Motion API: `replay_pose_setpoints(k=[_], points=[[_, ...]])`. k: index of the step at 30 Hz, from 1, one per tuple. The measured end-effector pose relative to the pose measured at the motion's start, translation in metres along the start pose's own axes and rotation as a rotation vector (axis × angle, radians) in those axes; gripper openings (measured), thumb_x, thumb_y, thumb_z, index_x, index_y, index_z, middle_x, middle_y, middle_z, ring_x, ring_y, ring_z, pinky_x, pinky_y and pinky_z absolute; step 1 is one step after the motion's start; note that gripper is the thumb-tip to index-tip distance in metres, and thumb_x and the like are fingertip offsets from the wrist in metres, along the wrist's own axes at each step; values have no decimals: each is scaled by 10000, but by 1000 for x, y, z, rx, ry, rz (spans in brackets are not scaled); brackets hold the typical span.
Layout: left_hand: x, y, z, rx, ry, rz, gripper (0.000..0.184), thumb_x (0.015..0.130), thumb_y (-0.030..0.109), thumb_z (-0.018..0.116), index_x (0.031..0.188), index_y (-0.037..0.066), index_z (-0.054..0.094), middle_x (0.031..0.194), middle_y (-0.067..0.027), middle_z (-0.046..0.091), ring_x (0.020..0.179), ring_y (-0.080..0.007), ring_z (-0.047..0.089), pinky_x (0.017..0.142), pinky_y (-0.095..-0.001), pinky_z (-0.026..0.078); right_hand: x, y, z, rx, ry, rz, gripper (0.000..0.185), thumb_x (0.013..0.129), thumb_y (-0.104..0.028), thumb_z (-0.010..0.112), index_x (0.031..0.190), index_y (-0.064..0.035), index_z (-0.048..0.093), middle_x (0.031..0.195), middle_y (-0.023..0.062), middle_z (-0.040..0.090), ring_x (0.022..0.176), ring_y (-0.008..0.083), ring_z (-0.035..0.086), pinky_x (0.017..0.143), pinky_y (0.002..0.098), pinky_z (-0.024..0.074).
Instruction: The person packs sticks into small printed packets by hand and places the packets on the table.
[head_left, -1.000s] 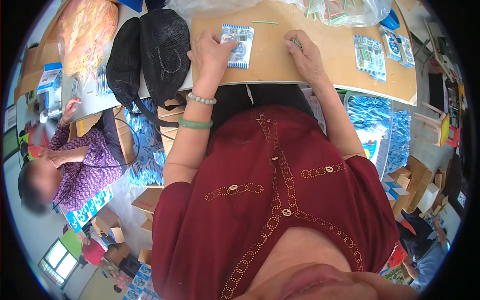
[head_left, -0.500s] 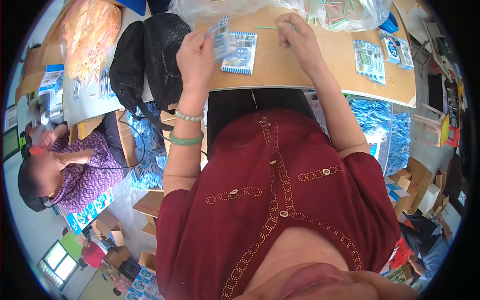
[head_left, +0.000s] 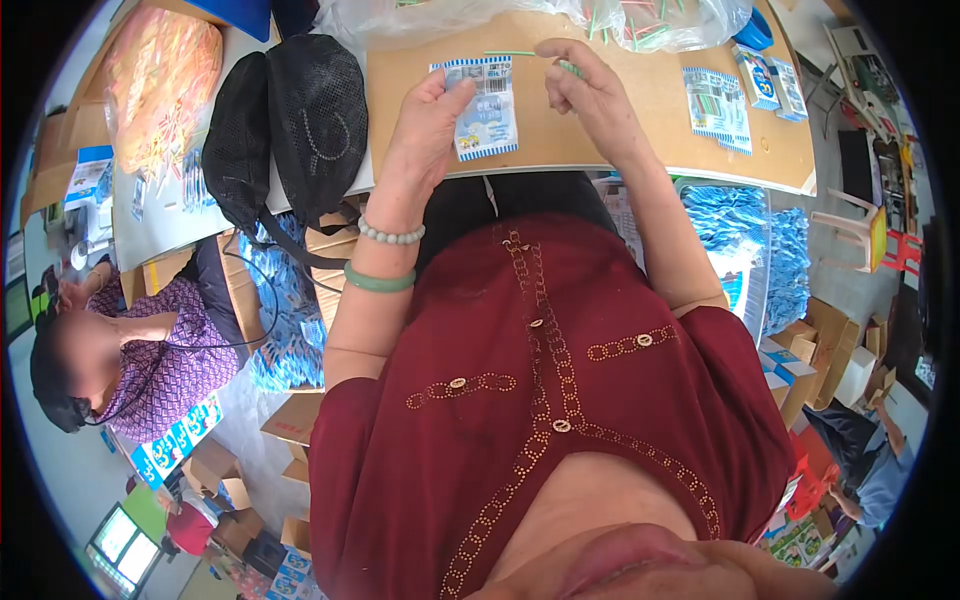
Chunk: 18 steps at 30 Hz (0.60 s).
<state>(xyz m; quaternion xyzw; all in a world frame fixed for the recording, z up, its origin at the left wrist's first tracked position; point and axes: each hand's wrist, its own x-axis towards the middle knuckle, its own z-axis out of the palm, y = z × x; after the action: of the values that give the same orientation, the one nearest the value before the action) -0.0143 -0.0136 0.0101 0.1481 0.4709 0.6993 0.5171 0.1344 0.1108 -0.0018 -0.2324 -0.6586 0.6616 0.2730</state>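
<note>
My left hand (head_left: 425,125) pinches the left edge of a blue-and-white printed packet, held over or against other packets (head_left: 487,125) lying on the brown board. Fingers and thumb are closed on it. To the right, my right hand (head_left: 590,100) is raised over the board with curled fingers around a small bundle of green-and-white sticks (head_left: 570,69); only the bundle's end shows. A single green stick (head_left: 509,53) lies on the board between the hands, near the right fingertips.
A black mesh bag (head_left: 318,130) stands left of the board (head_left: 640,130). Clear plastic with coloured sticks (head_left: 665,22) lies at the back. Packets with sticks (head_left: 717,108) and small boxes (head_left: 757,78) are at the right. A co-worker (head_left: 170,350) sits at the left.
My left hand lifted a packet off the pile, then brought it back down beside or onto the pile. My right hand rose from the board and moved left, near the single green stick.
</note>
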Motion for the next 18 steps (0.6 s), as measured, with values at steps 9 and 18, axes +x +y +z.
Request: replay_pose_setpoints(k=[9,18], points=[[-7,-2,-2,283,52,205,107,865,77,598,844,-16,646,785,-24,650,703,-62,585,631,-209,485,5,-7,25,-327,-102,-135,156,883,-224,583,879,-68,567,662,-60,446,622,33,400,529,192,342],[-12,-7,-4,312,-47,226,71,833,56,644,864,-5,663,787,-17,651,716,-60,581,634,-207,481,-5,-1,21,-37,-114,20,165,885,-235,588,823,-86,554,629,-69,441,558,11,397,491,171,303]])
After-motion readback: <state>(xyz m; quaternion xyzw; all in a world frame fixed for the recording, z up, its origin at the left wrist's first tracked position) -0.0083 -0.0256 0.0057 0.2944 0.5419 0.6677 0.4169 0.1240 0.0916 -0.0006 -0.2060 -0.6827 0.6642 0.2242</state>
